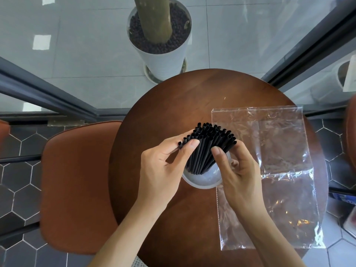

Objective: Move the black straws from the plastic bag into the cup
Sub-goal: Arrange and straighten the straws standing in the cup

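Observation:
A bundle of black straws point(209, 145) stands fanned out in a clear cup point(202, 182) near the middle of the round wooden table point(173, 105). My left hand point(161, 170) touches the left side of the fan, thumb and fingers pinching the outer straws. My right hand point(237, 166) holds the right side of the bundle, thumb in front. The clear plastic bag point(279, 170) lies flat on the table to the right, with no straws visible in it.
A brown padded chair point(77, 185) stands left of the table. A white plant pot point(163, 45) with a thick stem sits on the floor beyond the table. Dark window frames run along both sides.

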